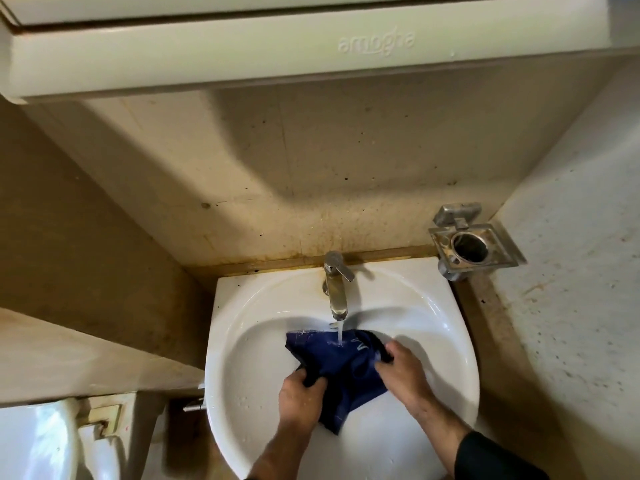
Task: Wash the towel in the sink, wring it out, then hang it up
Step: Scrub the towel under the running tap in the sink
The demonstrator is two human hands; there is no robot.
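A dark blue towel lies spread in the bowl of a white sink, wet under a stream of water from the steel tap. My left hand grips the towel's left edge, fingers curled round a bunched fold. My right hand grips the right edge, fingers curled round another dark fold. The towel is stretched between the two hands, and its lower corner hangs toward the sink's front.
A steel wall-mounted holder with a round opening sits right of the sink. A pale cabinet overhangs the wall above. A toilet cistern and seat stand at lower left. Stained walls close in on both sides.
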